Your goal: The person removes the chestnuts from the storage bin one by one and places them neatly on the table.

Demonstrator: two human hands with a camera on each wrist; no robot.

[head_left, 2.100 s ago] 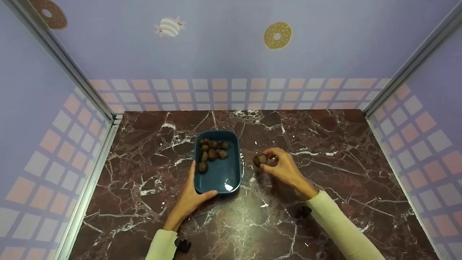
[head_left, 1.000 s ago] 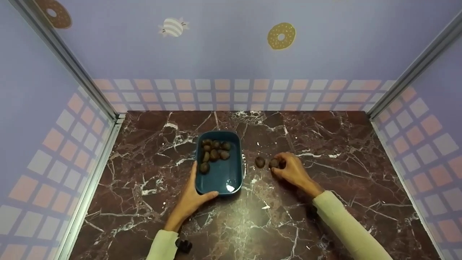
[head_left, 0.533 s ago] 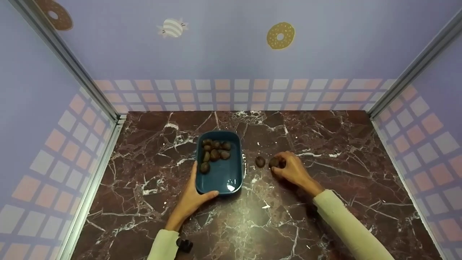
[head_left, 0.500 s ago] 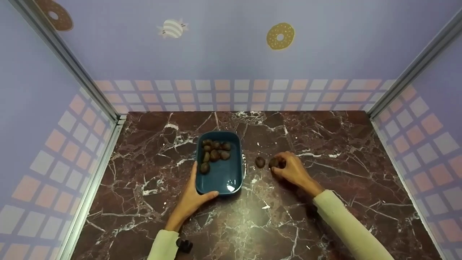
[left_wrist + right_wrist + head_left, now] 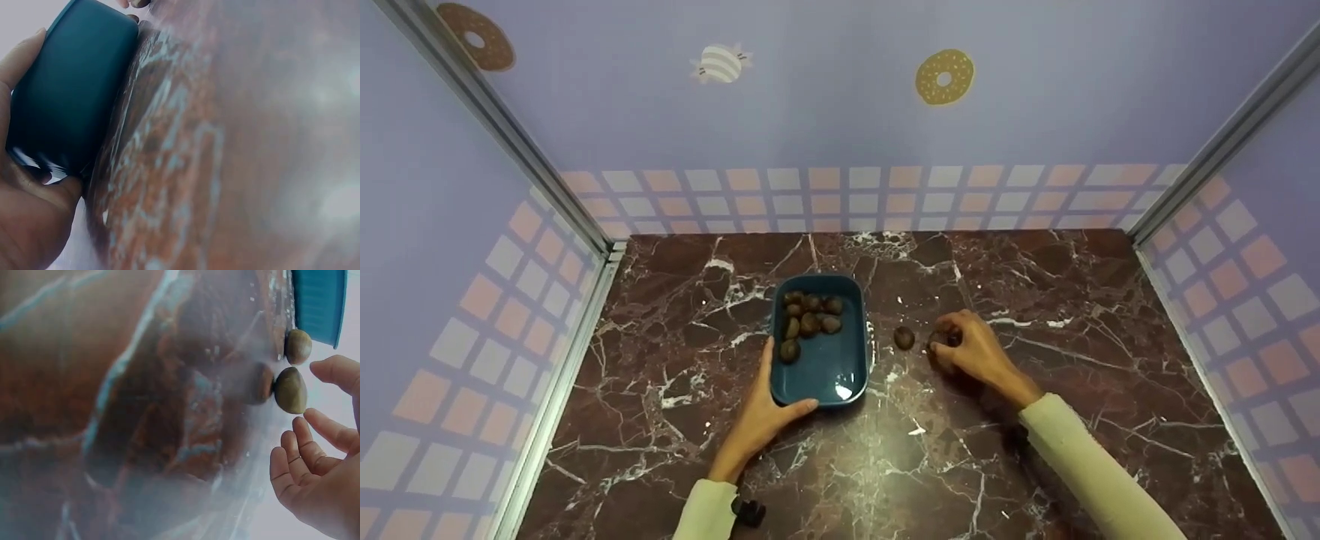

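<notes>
Gripping a glossy rectangular dish [image 5: 819,372] are left fingers [image 5: 765,368].

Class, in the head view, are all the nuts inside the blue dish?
No: one nut lies on the marbled tabletop, between the blue dish and the right hand.

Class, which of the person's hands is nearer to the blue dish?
The left hand: it holds the blue dish at its near-left corner. The right hand is off to the dish's right, past a loose brown nut.
</notes>
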